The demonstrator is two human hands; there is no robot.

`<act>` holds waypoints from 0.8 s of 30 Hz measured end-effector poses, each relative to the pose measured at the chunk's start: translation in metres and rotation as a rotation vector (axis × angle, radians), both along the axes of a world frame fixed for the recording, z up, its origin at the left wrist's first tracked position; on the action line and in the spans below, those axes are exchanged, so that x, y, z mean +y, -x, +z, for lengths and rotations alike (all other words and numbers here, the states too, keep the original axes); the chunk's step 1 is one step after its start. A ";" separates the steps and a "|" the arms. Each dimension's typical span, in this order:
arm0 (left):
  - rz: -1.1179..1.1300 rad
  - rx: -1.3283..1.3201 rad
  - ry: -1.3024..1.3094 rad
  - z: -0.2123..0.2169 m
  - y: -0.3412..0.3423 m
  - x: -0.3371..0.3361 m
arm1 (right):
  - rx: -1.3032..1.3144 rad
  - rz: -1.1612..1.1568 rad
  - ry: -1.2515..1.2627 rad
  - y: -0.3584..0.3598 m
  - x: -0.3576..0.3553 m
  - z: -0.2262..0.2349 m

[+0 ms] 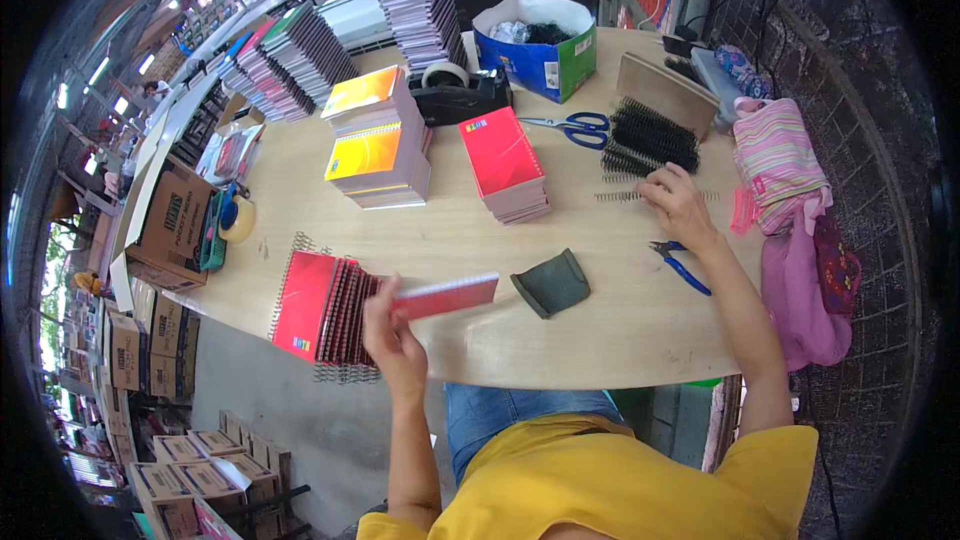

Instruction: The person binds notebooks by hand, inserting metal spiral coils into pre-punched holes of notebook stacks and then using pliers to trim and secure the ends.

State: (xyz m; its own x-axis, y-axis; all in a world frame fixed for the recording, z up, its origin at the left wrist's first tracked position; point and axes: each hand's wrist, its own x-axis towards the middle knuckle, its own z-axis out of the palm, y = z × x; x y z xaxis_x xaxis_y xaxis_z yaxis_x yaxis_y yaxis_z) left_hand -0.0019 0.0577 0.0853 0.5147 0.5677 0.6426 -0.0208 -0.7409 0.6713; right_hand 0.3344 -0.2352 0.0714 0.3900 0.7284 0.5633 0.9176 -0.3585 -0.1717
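Note:
My left hand (393,332) grips a small red notebook (450,297), held tilted above the table so that its long edge shows. Beside that hand, at the table's front left, leans a row of red notebooks (310,305) with dark coils sticking out past their ends. At the right, the fingers of my right hand (680,205) are closed on a thin dark spiral binding coil (622,197). Just beyond it lies a heap of black binding coils (650,137). Blue-handled cutting pliers (682,268) rest below my right wrist, and a dark green curved pad (552,283) lies between my hands.
Stacks of red notebooks (503,162) and yellow notebooks (375,152) stand mid-table. Behind are blue-handled scissors (585,128), a black tape dispenser (460,100) and a blue-green box (545,55). Striped cloth (782,165) hangs at the right edge; a cardboard box (172,225) stands left.

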 end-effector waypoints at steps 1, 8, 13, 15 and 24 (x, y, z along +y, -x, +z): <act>-0.015 0.113 0.091 -0.018 0.015 -0.007 | 0.048 0.026 -0.001 0.003 0.000 0.004; -0.032 -0.013 0.284 -0.080 0.010 -0.035 | 0.690 0.328 -0.026 0.114 0.053 0.032; -0.005 -0.041 0.402 -0.079 0.007 -0.043 | 0.703 0.356 -0.150 0.140 0.088 0.011; 0.016 -0.022 0.375 -0.082 0.008 -0.041 | 0.713 0.359 -0.126 0.140 0.092 0.010; -0.011 -0.034 0.433 -0.087 0.008 -0.041 | 0.667 0.469 -0.154 0.134 0.099 0.012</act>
